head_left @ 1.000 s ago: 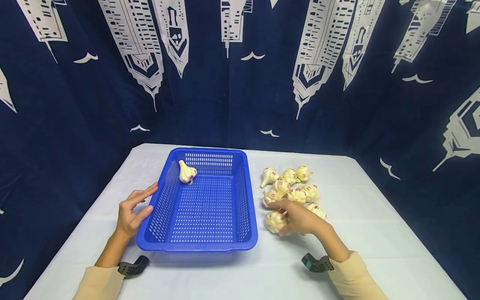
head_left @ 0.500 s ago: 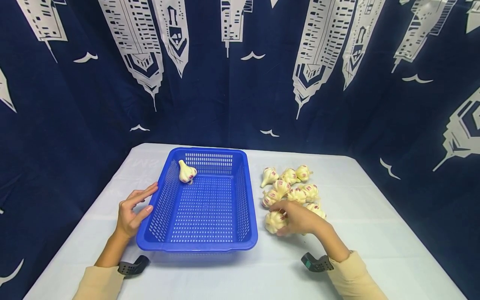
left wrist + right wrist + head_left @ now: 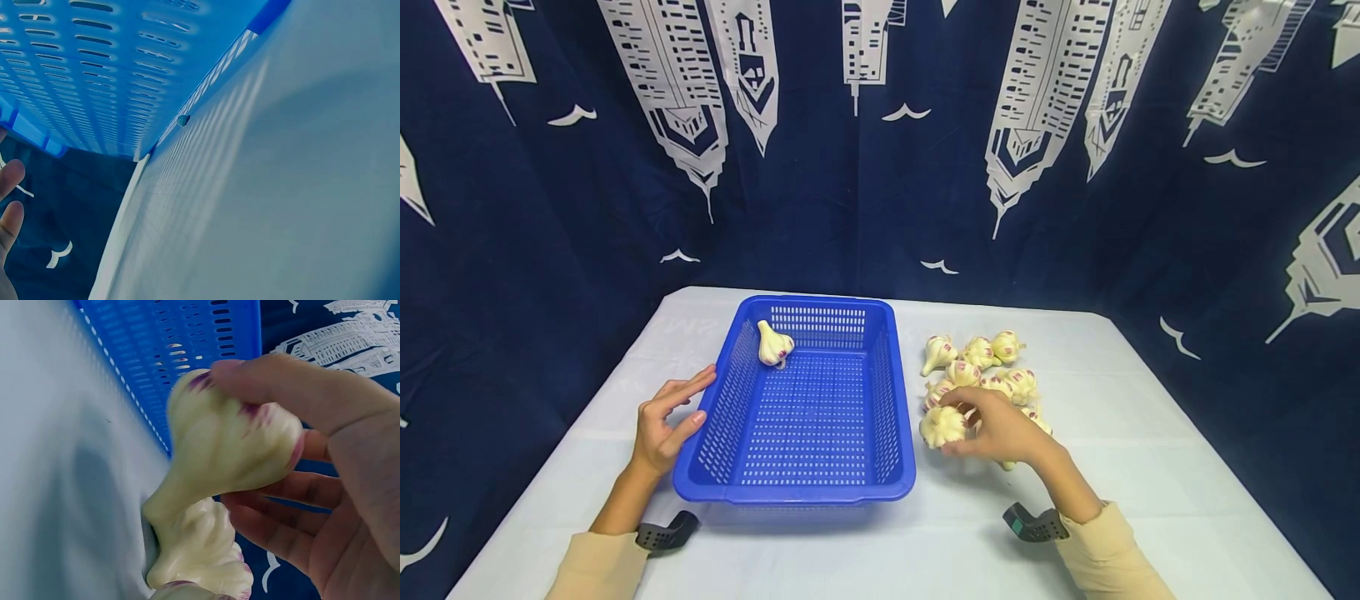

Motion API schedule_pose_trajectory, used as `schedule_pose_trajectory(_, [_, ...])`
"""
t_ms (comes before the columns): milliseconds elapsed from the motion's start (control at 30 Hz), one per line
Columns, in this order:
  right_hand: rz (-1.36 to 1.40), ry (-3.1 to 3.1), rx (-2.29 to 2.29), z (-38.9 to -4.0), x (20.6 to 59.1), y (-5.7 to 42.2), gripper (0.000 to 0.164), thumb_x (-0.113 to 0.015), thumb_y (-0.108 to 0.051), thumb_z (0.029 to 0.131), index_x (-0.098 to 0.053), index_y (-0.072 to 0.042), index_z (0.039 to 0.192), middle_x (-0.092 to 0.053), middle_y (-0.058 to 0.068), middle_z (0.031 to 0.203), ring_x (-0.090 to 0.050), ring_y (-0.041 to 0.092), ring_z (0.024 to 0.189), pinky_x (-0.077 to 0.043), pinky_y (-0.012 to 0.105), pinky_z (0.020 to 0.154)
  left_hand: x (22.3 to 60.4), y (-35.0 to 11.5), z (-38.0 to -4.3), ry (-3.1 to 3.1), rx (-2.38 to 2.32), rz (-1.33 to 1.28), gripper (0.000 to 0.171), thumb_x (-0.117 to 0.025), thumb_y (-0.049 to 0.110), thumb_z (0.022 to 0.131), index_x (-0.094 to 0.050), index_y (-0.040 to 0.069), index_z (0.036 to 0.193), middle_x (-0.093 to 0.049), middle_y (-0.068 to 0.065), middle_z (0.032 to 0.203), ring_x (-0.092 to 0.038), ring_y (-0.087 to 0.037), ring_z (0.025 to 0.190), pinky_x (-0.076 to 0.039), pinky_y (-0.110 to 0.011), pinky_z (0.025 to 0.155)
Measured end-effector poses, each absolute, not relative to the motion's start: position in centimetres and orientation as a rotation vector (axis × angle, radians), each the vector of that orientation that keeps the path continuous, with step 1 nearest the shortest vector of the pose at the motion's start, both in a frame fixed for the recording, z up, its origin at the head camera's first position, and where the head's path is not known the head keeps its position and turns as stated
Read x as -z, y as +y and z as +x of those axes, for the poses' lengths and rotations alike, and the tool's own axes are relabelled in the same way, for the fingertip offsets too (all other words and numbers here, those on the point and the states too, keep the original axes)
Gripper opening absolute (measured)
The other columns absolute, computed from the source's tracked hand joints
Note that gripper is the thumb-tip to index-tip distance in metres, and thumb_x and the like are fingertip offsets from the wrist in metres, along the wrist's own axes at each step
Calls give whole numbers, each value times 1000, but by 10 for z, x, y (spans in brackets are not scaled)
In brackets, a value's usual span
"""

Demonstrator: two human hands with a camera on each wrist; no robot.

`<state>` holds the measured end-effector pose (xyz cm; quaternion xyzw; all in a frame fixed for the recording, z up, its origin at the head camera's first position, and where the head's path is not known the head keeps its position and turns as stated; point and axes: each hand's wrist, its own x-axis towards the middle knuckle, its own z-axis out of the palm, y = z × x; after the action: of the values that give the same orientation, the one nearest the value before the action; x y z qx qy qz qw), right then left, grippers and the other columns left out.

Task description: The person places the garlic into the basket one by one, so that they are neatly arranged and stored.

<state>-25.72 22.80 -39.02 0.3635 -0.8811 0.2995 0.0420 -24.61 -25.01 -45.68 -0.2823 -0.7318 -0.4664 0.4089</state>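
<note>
Garlic bulb point(image 3: 942, 427) pinched in right grip point(image 3: 997, 427), left grip point(image 3: 657, 429) loosely spread, touching blue basket point(image 3: 797, 494).

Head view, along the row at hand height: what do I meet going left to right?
Left hand → blue basket → held garlic bulb → right hand.

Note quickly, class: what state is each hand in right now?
Left hand: open, beside the blue basket.
Right hand: holding a garlic bulb.
</note>
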Motion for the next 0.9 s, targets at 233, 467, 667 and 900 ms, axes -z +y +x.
schedule_pose_trajectory(233, [1070, -2593, -914, -257, 388, 232, 61, -85, -28, 73, -66, -3, 125, -66, 6, 114, -61, 18, 93, -55, 28, 68, 455, -250, -245, -1836, 1177, -720, 51, -57, 2, 66, -68, -12, 113, -65, -23, 121, -60, -9, 92, -37, -23, 72])
schedule_pose_trajectory(467, [1007, -2593, -914, -258, 386, 233, 54, -87, -30, 70, -68, -7, 115, -67, -1, 103, -59, 15, 88, -55, 32, 69, 454, -249, -245, -1837, 1177, -720, 51, -56, 2, 66, -68, -12, 113, -65, -25, 120, -59, -9, 91, -36, -23, 72])
schedule_pose_trajectory(667, [957, -2578, -916, -260, 385, 234, 53, -86, -28, 71, -68, -5, 115, -66, 0, 101, -56, 14, 83, -53, 29, 68, 456, -250, -246, -1839, 1174, -717, 51, -57, 2, 66, -68, -12, 113, -64, -25, 120, -59, -12, 90, -37, -24, 71])
schedule_pose_trajectory(900, [881, -2554, -956, -262, 378, 234, 56, -87, -24, 71, -66, 3, 116, -70, 10, 106, -57, 17, 79, -55, 34, 70, 455, -250, -245, -1836, 1175, -716, 50, -57, 2, 66, -68, -12, 113, -65, -24, 121, -59, -14, 88, -37, -24, 72])
